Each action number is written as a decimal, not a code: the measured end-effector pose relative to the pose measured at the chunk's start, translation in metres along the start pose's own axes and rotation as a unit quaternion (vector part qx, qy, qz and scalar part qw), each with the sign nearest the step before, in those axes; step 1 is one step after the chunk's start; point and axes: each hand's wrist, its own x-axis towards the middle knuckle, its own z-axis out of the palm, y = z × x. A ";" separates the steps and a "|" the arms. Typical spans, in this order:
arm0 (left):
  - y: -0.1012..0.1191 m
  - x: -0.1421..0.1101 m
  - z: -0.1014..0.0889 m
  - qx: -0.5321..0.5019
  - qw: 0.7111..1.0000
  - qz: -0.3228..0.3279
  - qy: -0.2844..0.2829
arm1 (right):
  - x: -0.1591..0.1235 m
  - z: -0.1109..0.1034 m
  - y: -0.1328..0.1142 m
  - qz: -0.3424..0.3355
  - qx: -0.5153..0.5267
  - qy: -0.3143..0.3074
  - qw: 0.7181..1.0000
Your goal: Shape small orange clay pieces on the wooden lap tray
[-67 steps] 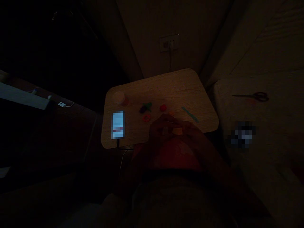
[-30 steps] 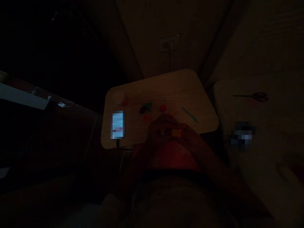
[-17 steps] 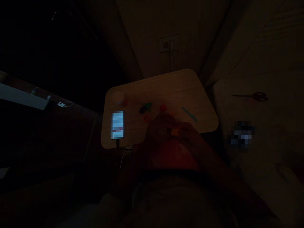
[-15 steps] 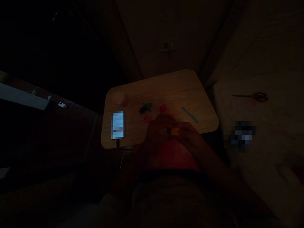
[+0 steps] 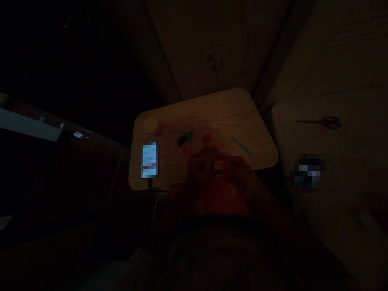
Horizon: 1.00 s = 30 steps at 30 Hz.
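The scene is very dark. My left hand point(image 5: 200, 163) and my right hand point(image 5: 241, 171) are close together at the table's near edge, both with curled fingers. Between them is a small orange block point(image 5: 218, 165), soft-looking like modelling clay, pinched from both sides. Just beyond the fingers lie a red lump point(image 5: 207, 138) and a pale orange piece point(image 5: 218, 144). To the left are a green piece point(image 5: 188, 136), a dark lump point(image 5: 181, 140) and an orange-red ring shape point(image 5: 186, 151). A teal plastic knife point(image 5: 241, 146) rests to the right.
The small wooden table point(image 5: 224, 105) also holds a lidded jar point(image 5: 152, 126) and a lit phone point(image 5: 150, 159) with a cable. Scissors point(image 5: 321, 122) and a blurred-out object point(image 5: 309, 173) lie on the pale surface at right. Behind is a wall socket point(image 5: 214, 55).
The orange block has shifted slightly left, towards my left hand, whose fingers have drawn in against it. The things on the table stay where they were.
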 end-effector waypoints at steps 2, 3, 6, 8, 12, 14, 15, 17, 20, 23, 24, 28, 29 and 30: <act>-0.001 -0.001 0.001 -0.007 1.000 -0.001 0.007 | 0.000 -0.003 0.002 -0.008 0.014 -0.005 1.000; -0.001 -0.001 0.001 -0.007 1.000 -0.001 0.006 | 0.000 -0.005 0.003 -0.014 0.024 -0.006 1.000; -0.003 0.000 0.000 -0.004 1.000 0.017 -0.001 | -0.001 -0.008 0.004 -0.011 0.029 -0.015 0.999; -0.004 0.001 -0.001 -0.005 0.999 0.032 -0.003 | -0.002 -0.008 0.001 0.001 0.013 -0.027 1.000; -0.004 0.005 -0.005 0.082 0.993 0.070 -0.044 | -0.004 -0.008 -0.005 0.025 -0.023 -0.043 0.999; -0.002 0.007 -0.006 0.139 0.983 0.100 -0.064 | -0.004 -0.010 -0.005 0.025 -0.030 -0.040 0.998; -0.001 0.008 -0.007 0.153 0.979 0.111 -0.072 | -0.003 -0.012 -0.004 0.021 -0.027 -0.038 0.999; 0.002 0.009 -0.007 0.162 0.975 0.125 -0.089 | -0.002 -0.015 -0.001 0.011 -0.019 -0.042 0.999; 0.007 0.011 -0.007 0.157 0.974 0.126 -0.103 | 0.001 -0.019 0.002 0.021 -0.021 -0.071 0.997; 0.009 0.011 -0.006 0.149 0.977 0.117 -0.097 | 0.002 -0.018 0.002 0.037 -0.011 -0.082 0.996; 0.010 0.010 -0.006 0.145 0.979 0.112 -0.093 | 0.002 -0.017 0.002 0.038 -0.003 -0.077 0.996; 0.009 0.007 -0.004 0.119 0.986 0.092 -0.078 | -0.001 -0.014 0.004 0.034 0.015 -0.062 0.997; 0.008 0.007 -0.004 0.112 0.988 0.082 -0.074 | -0.001 -0.014 0.004 0.032 0.018 -0.057 0.998; 0.008 0.006 -0.004 0.106 0.989 0.070 -0.070 | -0.001 -0.015 0.005 0.031 0.020 -0.052 0.998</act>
